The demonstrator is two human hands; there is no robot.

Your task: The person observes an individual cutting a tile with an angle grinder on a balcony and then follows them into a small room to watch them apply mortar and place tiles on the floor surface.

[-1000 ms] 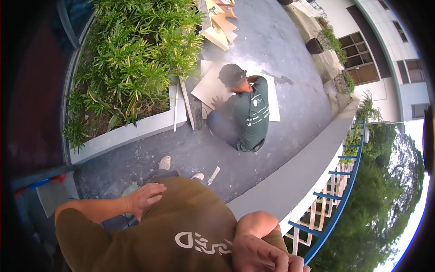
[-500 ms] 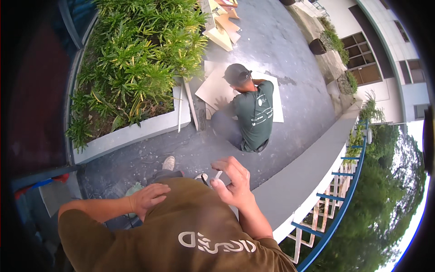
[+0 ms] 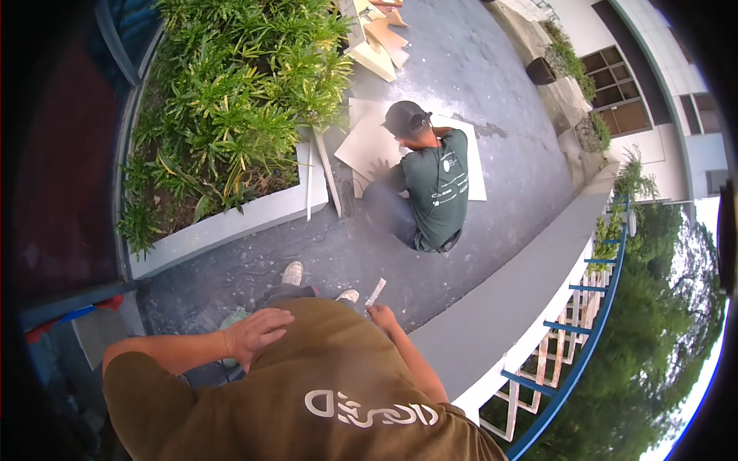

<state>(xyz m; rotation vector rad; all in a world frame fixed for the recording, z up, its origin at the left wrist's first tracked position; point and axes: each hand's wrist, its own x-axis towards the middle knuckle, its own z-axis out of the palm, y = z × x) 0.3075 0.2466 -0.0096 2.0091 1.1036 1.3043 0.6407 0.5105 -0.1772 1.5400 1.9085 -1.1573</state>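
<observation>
My left hand [image 3: 257, 336] lies open on the front of my olive shirt [image 3: 323, 361], fingers extended. My right hand [image 3: 380, 315] is low by my right side, its fingers curled; I cannot make out what is in them. Just beyond it in the view, a pale narrow strip [image 3: 377, 288] lies on the grey floor [image 3: 492, 223], near my shoes [image 3: 292, 273]. Ahead, a person in a dark cap and green shirt [image 3: 434, 184] crouches on pale flat boards [image 3: 365, 142], a hand over them.
A planter [image 3: 223, 234] with leafy plants runs along the left, with two long strips [image 3: 327, 173] beside it. More cut boards [image 3: 380, 50] lie farther ahead. A low grey wall [image 3: 511, 288] and blue railing [image 3: 584, 330] border the right. Dark glass panels [image 3: 69, 177] stand far left.
My right hand rose from the bottom right, showing a small white stick in its fingers, then dropped away toward my side. My left hand stays on my shirt. The view shifted slightly.
</observation>
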